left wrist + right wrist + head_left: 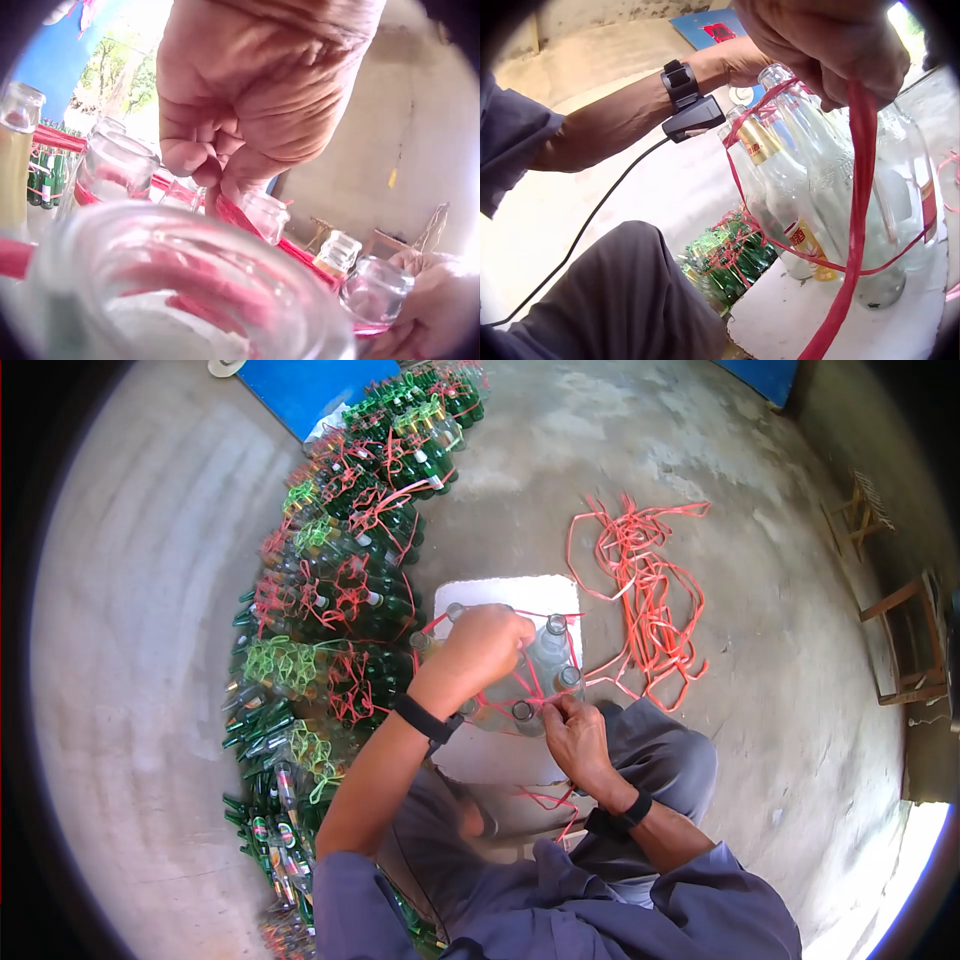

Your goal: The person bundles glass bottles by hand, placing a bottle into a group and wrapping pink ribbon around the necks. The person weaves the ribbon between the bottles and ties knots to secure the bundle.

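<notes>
Several clear glass bottles (548, 645) stand bunched on a white board (505, 596), with red plastic string (530, 678) wound round their necks. My left hand (485, 643) rests on top of the bunch and pinches the red string (232, 214) over the bottle mouths (112, 161). My right hand (570, 732) grips the string at the near side of the bunch, by a bottle neck (523, 711). In the right wrist view the red string (859, 217) runs down from my right hand (832, 45) past the bottles (825, 195).
A long row of green bottle bundles (330, 610) tied with red and green string lines the left. A loose tangle of red string (645, 590) lies on the concrete floor to the right. Wooden stools (905, 640) stand at far right, a blue sheet (305, 390) at the back.
</notes>
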Motion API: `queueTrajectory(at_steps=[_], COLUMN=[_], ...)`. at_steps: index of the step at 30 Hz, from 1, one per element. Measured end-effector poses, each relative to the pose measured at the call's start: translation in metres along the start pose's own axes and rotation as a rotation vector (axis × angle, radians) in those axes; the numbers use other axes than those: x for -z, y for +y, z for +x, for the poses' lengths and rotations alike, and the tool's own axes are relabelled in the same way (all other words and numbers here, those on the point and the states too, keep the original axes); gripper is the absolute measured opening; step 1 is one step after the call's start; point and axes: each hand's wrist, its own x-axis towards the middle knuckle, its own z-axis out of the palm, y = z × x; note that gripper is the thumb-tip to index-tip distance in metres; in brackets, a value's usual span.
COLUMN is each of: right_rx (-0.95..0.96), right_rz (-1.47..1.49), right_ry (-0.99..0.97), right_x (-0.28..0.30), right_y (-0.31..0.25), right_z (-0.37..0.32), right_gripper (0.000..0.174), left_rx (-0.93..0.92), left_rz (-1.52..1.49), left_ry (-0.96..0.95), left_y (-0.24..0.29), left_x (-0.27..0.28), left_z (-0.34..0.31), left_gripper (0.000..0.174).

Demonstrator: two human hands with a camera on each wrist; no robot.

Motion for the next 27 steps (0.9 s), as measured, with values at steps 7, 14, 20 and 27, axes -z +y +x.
queueTrajectory(at_steps=[7,14,20,27], right_rx=[-0.065,-0.031,0.053,0.178], right_rz=[0.054,0.061,-0.006,-0.040], right_ry=[-0.060,-0.114,-0.093,-0.139], right_x=[0.012,0.017,0.014,0.030], right_y=[0.008,0.001,0.009,-0.005], right_z=[-0.012,-0.019,-0.018,-0.026], right_gripper=[0.026,0.037,0.037,0.032], left_rx=[0.043,-0.072,-0.066,-0.043], left_rz=[-0.198,-0.020,0.143,0.141], left_ry=[0.128,0.229,0.270,0.303], left_y=[0.003,0.046,0.059,0.058], left_x=[-0.014,-0.021,-0.025,-0.032], left_z=[-0.021,-0.076,-0.083,-0.088], left_gripper=[0.017,0.044,0.042,0.041])
